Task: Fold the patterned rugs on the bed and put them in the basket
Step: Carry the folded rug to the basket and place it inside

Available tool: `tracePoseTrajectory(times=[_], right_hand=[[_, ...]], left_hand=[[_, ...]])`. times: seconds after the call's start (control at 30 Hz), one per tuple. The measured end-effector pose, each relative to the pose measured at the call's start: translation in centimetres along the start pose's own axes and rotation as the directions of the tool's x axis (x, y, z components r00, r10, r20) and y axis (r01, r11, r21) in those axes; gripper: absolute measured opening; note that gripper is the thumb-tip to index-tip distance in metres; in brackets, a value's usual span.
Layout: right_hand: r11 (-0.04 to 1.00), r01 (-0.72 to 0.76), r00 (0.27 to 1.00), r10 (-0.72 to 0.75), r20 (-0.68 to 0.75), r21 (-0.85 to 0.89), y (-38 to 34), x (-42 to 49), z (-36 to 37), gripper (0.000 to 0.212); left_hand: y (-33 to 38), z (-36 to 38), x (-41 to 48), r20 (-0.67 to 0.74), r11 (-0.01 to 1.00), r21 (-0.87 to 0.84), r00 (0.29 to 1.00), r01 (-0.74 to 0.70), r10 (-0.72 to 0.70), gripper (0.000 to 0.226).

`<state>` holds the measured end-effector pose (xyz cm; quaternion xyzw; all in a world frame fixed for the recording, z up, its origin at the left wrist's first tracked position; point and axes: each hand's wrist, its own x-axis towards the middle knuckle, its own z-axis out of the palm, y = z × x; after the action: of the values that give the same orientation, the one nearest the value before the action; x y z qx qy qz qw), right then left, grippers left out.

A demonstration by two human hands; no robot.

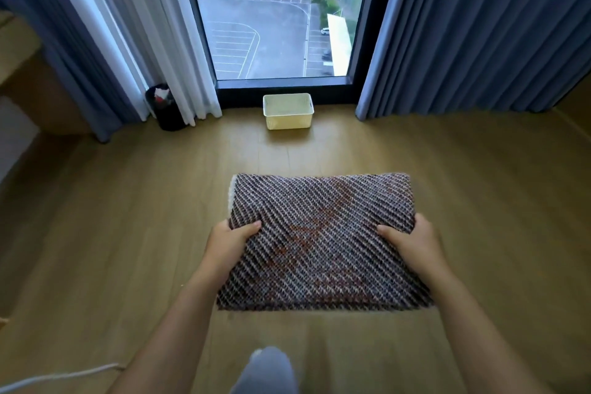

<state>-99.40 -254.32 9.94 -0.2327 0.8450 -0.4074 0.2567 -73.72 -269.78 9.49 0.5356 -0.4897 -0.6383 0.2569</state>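
Note:
A folded patterned rug (323, 243), woven in dark brown, white and orange, is held flat in the air above the wooden floor. My left hand (232, 240) grips its left edge and my right hand (412, 241) grips its right edge, thumbs on top. A cream plastic basket (287, 111) stands empty on the floor ahead, against the base of the window. The bed is out of view.
Blue curtains (473, 32) hang at both sides of the window, with white sheers on the left. A black waste bin (164, 109) stands left of the basket. A white cable (57, 377) lies at the lower left. My grey-socked foot (270, 368) is below the rug.

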Motion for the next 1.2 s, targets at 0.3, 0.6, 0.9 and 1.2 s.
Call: tracePoseTrajectory(times=[0.3, 0.6, 0.9, 1.2], right_hand=[[1.0, 0.011, 1.0, -0.011, 0.013, 0.004, -10.0, 22.7, 5.6, 0.031], [0.999, -0.031, 0.999, 0.031, -0.024, -0.017, -16.0, 45.3, 7.3, 0.031], [0.999, -0.031, 0.997, 0.031, 0.068, -0.008, -23.1, 69.5, 8.7, 0.03], [0.999, -0.037, 0.991, 0.038, 0.13, -0.013, -30.2, 91.0, 16.1, 0.024]], left_hand=[[10.2, 2.9, 24.3, 0.009, 0.998, 0.008, 0.998, 0.056, -0.056, 0.009], [20.5, 10.6, 46.4, 0.059, 0.996, 0.062, 0.996, 0.06, -0.064, 0.007], [28.2, 20.0, 65.1, -0.043, 0.993, 0.008, 0.992, 0.116, -0.116, 0.008], [34.7, 22.1, 87.2, -0.084, 0.989, 0.027, 0.986, 0.144, -0.141, 0.017]])
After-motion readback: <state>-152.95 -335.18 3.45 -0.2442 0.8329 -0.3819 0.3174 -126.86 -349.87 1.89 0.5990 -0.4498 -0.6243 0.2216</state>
